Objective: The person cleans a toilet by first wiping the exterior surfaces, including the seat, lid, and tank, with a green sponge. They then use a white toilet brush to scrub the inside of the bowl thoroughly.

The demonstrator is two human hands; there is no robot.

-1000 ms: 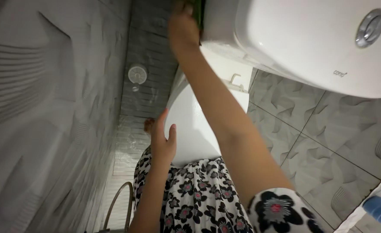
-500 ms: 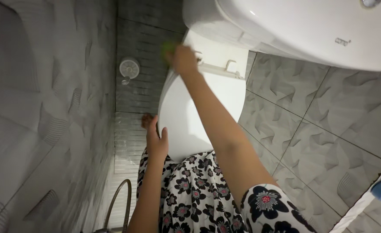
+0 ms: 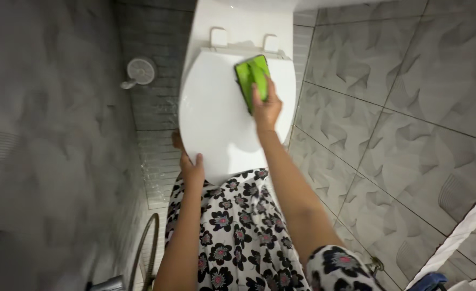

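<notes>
Toilet lid [image 3: 216,116], white, closed and oval, fills the middle of the view, and both hands are on it. The right hand [image 3: 266,105] lies flat near the lid's far right edge, fingers spread only a little and pressing down on one bright green rectangular sponge [image 3: 251,78], which rests on the lid just short of the hinge edge; the fingertips cover the sponge's near end and a finger runs up its middle. The left hand [image 3: 191,167] grips the lid's near left edge, thumb on top of the white surface and the other fingers curled under the rim out of sight. Two white hinge caps [image 3: 219,36] sit side by side at the far edge of the lid, with the white cistern base [image 3: 243,19] just behind them. One round white floor fitting [image 3: 140,71] lies on the grey ribbed floor [image 3: 157,156] to the left of the bowl, well apart from both hands. Black-and-white flowered cloth [image 3: 238,226] hangs below the lid's near edge and covers the right shoulder too. Grey patterned wall tiles [image 3: 399,151] rise on the right. One curved metal hose [image 3: 141,248] shows at the bottom left.
</notes>
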